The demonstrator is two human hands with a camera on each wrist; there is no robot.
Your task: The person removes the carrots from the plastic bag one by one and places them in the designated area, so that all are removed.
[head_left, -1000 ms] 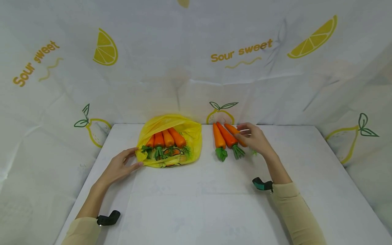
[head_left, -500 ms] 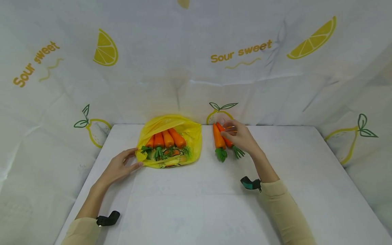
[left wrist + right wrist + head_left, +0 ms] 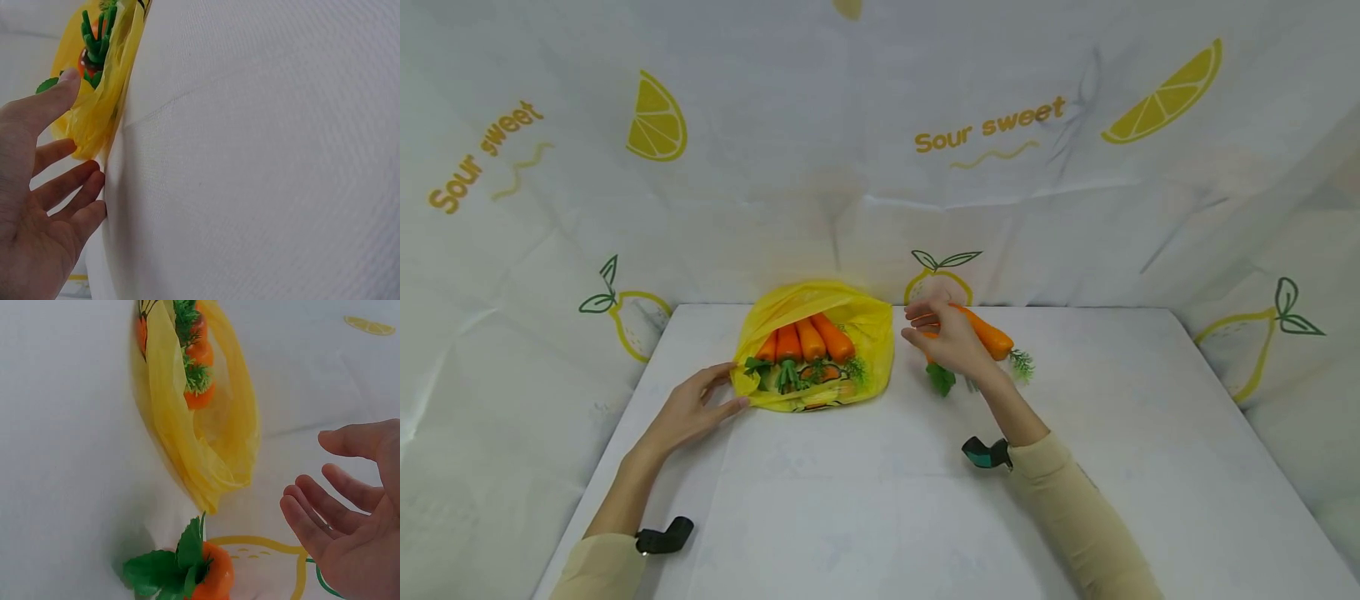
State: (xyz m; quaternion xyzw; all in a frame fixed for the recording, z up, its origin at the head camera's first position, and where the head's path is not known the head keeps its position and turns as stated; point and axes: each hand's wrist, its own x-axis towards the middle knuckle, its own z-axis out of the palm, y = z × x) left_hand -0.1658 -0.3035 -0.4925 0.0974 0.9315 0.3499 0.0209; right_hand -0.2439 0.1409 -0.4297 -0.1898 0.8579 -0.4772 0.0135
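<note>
A yellow plastic bag (image 3: 876,333) lies on its side on the table, its mouth toward me, with several orange carrots (image 3: 811,337) with green tops inside. My left hand (image 3: 696,408) is at the bag's left edge, thumb and fingers spread apart around its corner. The left wrist view shows fingertips right at the yellow plastic (image 3: 94,128). My right hand (image 3: 951,337) is above the loose carrots, between them and the bag. Its fingers are relaxed and hold nothing in the right wrist view. It partly covers these carrots; the rightmost carrot (image 3: 988,333) shows beside it.
A white cloth covers the table (image 3: 865,517). Behind it stands a white lemon-print curtain (image 3: 820,125), close past the bag and the carrots. Black wrist cameras (image 3: 666,535) sit at both wrists. A green leafy carrot top (image 3: 162,572) is near the right hand.
My right hand has moved left across the loose carrots, uncovering the rightmost one and covering the others. The left hand and the bag have stayed in place.
</note>
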